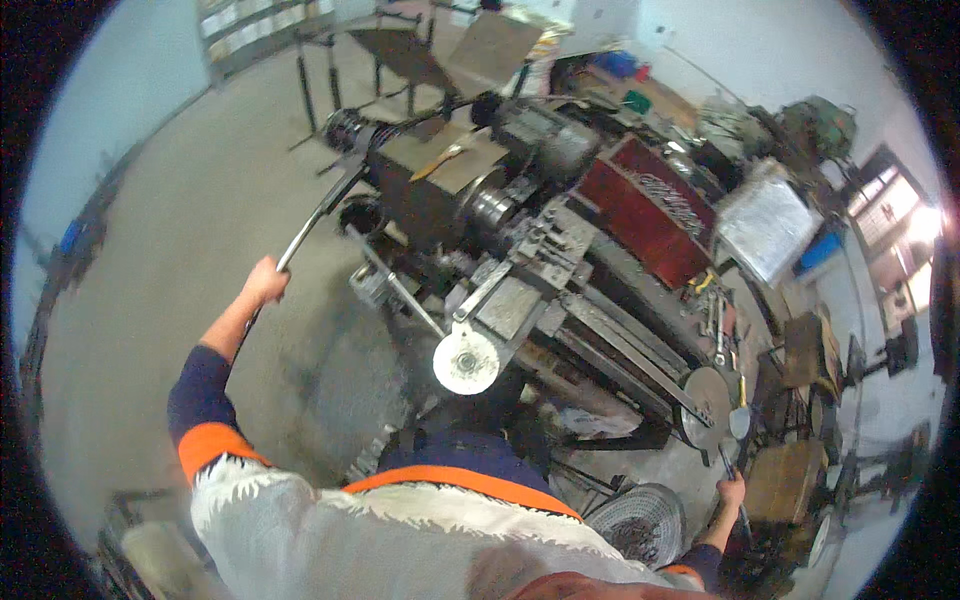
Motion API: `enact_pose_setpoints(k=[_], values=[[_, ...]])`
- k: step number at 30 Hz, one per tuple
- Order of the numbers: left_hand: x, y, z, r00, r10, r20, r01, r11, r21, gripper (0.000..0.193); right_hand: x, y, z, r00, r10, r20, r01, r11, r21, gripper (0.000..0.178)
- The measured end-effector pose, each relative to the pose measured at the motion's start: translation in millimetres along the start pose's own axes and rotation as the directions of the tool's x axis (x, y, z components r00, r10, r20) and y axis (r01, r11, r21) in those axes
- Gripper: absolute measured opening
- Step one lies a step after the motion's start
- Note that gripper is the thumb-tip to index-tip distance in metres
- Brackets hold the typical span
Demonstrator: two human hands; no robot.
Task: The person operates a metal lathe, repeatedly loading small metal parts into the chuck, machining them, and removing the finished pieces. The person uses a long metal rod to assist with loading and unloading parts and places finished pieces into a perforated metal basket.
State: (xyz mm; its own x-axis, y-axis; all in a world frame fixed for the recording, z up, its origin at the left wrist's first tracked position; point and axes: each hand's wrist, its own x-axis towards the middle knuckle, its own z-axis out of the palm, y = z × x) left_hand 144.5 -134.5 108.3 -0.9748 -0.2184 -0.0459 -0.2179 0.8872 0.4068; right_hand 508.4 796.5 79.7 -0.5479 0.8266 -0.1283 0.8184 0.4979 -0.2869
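I stand in front of a grimy metal lathe [515, 300] that runs from upper left to lower right. With my arm stretched out, my left hand [268, 280] is closed round a long steel lever [315, 222], which reaches up to the lathe's left end. Far to the right, my right hand [732, 490] is closed on a slim metal rod [727, 458] near a round end wheel [706, 400]. What that rod joins is too small to tell. Between my arms, a pale round handwheel [466, 358] is on the lathe's near side, with the chuck [490, 207] beyond it.
Behind the lathe bed stands a dark red panel [650, 210], with a silvery box [768, 222] farther right. Wrenches [720, 325] lie near the right end. A woven basket [640, 522] holding dark bits sits by my right side. Metal-framed chairs [490, 50] stand at the back.
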Motion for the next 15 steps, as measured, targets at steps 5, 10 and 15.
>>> enact_pose_setpoints(k=[5,10,15], values=[[1.7,4.2,1.7,0.995,-0.081,0.051,0.082,0.996,-0.025,0.028,40.2,43.4,26.9,0.986,-0.133,-0.099,0.103,0.96,-0.26,0.065],[0.0,-0.9,0.5,0.996,-0.093,0.019,0.093,0.996,-0.004,0.022,50.7,34.5,48.2,0.964,-0.137,-0.23,0.033,0.914,-0.404,0.055],[6.7,-0.3,1.8,0.981,-0.124,0.151,0.142,0.984,-0.111,0.02,74.8,62.1,52.2,0.976,-0.106,-0.189,0.0,0.874,-0.486,0.061]])
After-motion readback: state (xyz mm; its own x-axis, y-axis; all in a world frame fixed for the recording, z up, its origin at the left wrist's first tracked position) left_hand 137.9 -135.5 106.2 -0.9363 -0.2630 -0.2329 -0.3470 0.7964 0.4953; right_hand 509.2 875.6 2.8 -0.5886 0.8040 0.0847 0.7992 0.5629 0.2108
